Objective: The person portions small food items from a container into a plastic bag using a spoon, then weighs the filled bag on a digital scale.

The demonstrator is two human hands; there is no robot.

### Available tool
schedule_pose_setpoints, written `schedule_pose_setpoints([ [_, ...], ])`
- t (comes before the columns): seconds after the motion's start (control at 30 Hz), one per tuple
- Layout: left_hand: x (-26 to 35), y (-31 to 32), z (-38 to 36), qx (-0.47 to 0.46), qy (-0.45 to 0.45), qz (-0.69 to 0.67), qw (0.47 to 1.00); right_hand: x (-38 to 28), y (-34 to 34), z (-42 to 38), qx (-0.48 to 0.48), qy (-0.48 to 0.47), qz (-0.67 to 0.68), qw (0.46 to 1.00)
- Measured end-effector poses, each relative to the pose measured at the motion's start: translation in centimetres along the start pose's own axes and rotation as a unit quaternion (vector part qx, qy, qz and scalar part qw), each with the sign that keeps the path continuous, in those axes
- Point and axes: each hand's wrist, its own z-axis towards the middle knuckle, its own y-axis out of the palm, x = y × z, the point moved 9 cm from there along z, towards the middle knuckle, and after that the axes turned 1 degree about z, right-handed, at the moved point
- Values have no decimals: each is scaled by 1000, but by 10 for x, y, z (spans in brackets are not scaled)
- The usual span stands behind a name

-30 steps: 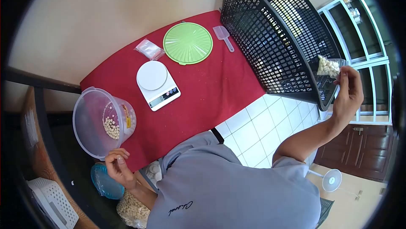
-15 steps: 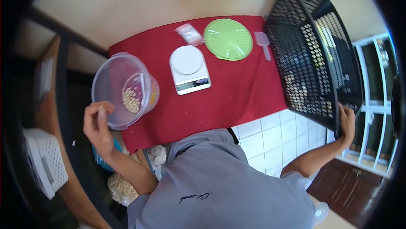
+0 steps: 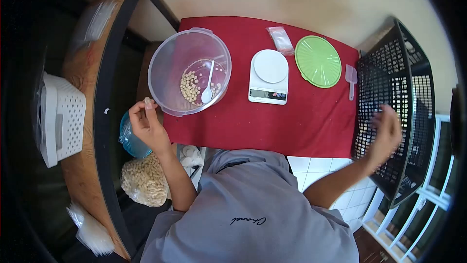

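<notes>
- My left hand (image 3: 150,126) is up with fingers bent and thumb close to the fingertips; a pale spot shows there, and I can't tell whether it is a nail or something pinched.
- My right hand (image 3: 387,129) is blurred, its fingers loosely bent and parted around nothing I can see; how wide, I can't judge.
- Just beyond my left fingertips stands the clear bucket (image 3: 163,73), holding pale pieces (image 3: 188,87) and a white spoon (image 3: 208,90); its wide mouth probably suits dipping in. Whether I touch its rim is unclear.
- Behind my right hand rises the black basket (image 3: 374,83), at the right end of the counter (image 3: 311,117), probably placed for easy reach.
- Between my hands and farther out sits the white scale (image 3: 269,77), display towards me, likely for reading.
- Beyond it lie the plastic packet (image 3: 280,39) and green lid (image 3: 318,61); nearer my right hand, the scoop (image 3: 351,77) points its handle my way.
- The red cloth before the scale gives both hands room sideways; the bucket's rim and the basket's tall side bound it.
</notes>
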Motion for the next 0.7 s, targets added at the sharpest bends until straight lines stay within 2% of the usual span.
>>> schedule_pose_setpoints([
  [0.03, 1, -3, -1, 9, -1, 0, 1000, 4, 48, 0, -65, 37, 20, 997],
  [0.07, 1, -4, -2, 13, -15, -21, 1000, 36, 93, 7, -129, 34, 81, 988],
  [0.1, -1, -6, -4, 16, -30, -41, 999, 60, 138, 8, -201, 69, 79, 974],
  [0.13, -2, -10, -6, 22, -33, -43, 998, 63, 175, 6, -234, 42, 75, 969],
  [0.17, -6, -12, -8, 9, -36, -60, 997, 62, 210, 2, -280, 53, 40, 958],
  [0.3, -15, -25, -21, 6, -52, -90, 995, 84, 317, 16, -270, -90, -85, 955],
  [0.43, -24, -37, -36, 8, -64, -54, 996, 67, 371, 22, -275, -108, -174, 939],
  [0.5, -26, -35, -43, -18, -81, -41, 996, 76, 400, 17, -338, -130, -352, 863],
  [0.7, -13, -24, -50, -31, -84, -101, 991, 88, 409, 30, -360, -95, -369, 852],
])
